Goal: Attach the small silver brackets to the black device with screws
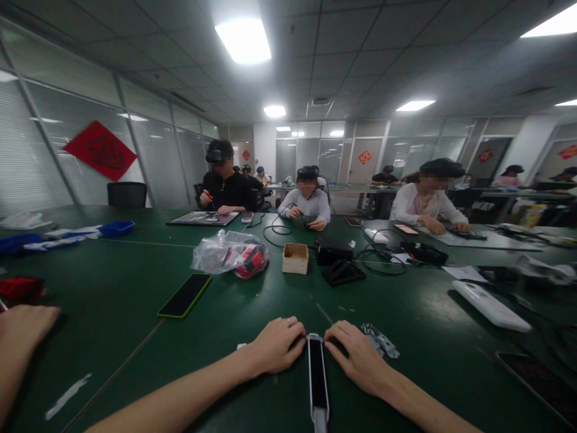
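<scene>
Half-curled left hand (pixel 278 346) and right hand (pixel 355 352), grip unclear, flank the twelve-o'clock edge of a white-rimmed black bar (pixel 318 376); green tabletop (pixel 216 334) opens toward ten.

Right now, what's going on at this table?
The left hand and right hand have their fingers at the far end of a slim, dark-faced strip with a pale frame, one on each side. Small grey pieces lie by the right hand. Across the green table, three people are handling things of their own.
</scene>
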Tool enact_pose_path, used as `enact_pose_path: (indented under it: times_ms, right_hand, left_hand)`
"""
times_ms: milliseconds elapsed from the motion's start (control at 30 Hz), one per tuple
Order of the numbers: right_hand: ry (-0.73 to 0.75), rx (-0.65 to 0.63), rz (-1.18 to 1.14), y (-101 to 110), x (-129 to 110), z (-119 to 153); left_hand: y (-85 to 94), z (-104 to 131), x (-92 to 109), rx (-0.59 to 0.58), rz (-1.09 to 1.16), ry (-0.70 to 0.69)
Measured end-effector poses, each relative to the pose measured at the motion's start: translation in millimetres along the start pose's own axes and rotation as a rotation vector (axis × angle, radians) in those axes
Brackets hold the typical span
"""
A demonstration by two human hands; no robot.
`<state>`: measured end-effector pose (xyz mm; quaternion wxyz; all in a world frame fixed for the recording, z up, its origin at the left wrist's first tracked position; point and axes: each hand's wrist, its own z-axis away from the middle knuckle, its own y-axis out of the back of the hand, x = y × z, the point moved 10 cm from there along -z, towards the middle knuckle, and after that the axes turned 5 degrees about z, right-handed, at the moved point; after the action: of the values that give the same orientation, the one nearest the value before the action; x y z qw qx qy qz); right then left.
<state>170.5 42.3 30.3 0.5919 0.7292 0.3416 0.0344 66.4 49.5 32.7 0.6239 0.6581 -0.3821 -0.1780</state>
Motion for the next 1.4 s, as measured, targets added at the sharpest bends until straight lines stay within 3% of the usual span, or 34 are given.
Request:
enact_pose_path:
  times_ms: [1400]
  right_hand:
    - [-0.023,0.021,-0.007,6.0,-2.2,-1.1]
  left_hand:
    - [-2.2,1.4,-4.1,-0.015,0.004,0.042]
